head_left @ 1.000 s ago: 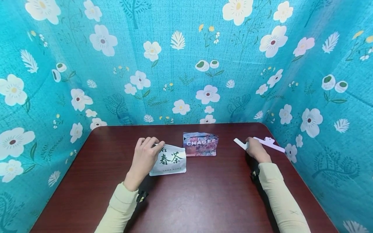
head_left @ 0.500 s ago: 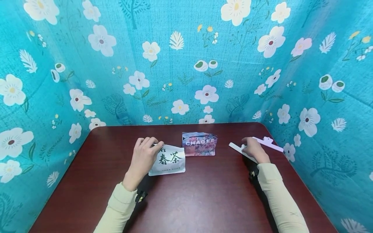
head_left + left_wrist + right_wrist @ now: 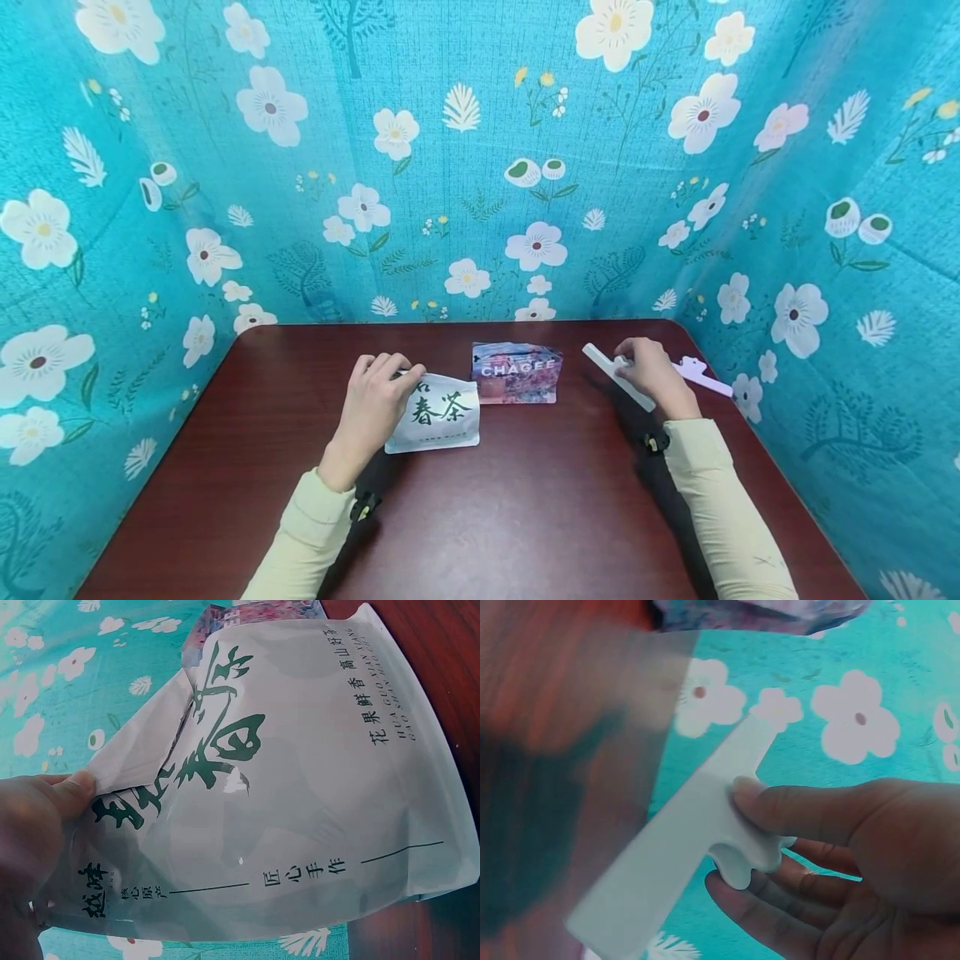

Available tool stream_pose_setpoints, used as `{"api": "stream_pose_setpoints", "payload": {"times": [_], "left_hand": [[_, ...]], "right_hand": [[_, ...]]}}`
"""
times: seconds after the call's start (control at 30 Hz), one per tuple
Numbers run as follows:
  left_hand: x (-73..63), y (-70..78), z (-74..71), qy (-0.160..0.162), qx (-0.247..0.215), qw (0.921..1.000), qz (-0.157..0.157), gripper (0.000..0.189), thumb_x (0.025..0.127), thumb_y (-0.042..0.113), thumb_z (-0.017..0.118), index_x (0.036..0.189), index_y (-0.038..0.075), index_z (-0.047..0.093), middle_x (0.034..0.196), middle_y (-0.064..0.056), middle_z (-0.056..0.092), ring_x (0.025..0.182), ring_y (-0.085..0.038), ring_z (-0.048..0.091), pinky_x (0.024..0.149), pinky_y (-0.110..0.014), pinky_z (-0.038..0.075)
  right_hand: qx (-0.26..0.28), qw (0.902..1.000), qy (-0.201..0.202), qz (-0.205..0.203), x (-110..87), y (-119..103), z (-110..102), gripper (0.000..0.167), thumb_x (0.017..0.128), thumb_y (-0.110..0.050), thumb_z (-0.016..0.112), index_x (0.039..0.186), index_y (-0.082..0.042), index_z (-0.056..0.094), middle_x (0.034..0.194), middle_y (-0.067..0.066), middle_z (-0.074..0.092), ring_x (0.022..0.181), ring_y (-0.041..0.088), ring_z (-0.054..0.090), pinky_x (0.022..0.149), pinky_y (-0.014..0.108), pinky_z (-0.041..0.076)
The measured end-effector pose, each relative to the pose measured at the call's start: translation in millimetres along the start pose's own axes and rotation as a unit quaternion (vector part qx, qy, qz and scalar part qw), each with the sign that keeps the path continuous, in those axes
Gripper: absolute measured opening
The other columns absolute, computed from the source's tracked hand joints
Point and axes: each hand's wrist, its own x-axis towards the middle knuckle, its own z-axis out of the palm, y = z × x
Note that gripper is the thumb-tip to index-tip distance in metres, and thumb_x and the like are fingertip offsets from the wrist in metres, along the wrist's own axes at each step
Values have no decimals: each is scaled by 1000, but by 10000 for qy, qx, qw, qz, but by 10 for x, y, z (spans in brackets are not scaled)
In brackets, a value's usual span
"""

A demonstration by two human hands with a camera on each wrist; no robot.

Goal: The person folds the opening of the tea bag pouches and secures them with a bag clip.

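We've got the white tea pouch [image 3: 285, 810] left of the CHAGEE pouch [image 3: 514, 383], its folded top pinched in the left hand [image 3: 378, 393]. Looks like light, floppy, slick film — we'd grip that fold, since the belly probably dents. The right hand [image 3: 654, 377] pinches the white clip [image 3: 667, 832] by its scalloped tab, above the table [image 3: 517, 517]. We'd guess stiff, light plastic — a bit slippery, so hold the tab.

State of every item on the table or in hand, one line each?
silver pouch: top pinched by left hand, flap folded over the front
CHAGEE pouch: standing on the table, untouched; seal unclear
white clip: in right hand, above the table; open or shut unclear
purple clip: on the table, partly hidden by right hand
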Motion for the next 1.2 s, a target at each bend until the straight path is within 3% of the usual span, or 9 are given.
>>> {"api": "stream_pose_setpoints", "payload": {"times": [0.63,1.0,1.2], "left_hand": [[13,-5,-15,-38,-61,10000,-12,24,84,-2,78,102,14,78,88,-4,66,81,-24,60,78,-44,44],[16,8,2,-23,-71,10000,-26,23,85,-2,77,102,14,79,87,-4,66,81,-24,60,78,-44,44],[7,0,6,32,-24,10000,-36,22,85,-2,77,100,13,79,86,-4,65,81,-24,60,77,-43,44]], "right_hand": [[412,9947,400,-854,-147,-715,-241,38,86,-4,79,122,5,68,117,27,69,102,43,67,89,60,55],[786,9887,267,-1248,-131,-984,-89,33,86,-5,80,118,-3,72,114,20,72,91,32,71,81,52,59],[1138,9806,130,-1589,-119,-1145,59,35,85,-4,81,118,-4,73,115,17,72,94,31,73,82,50,60]]}}
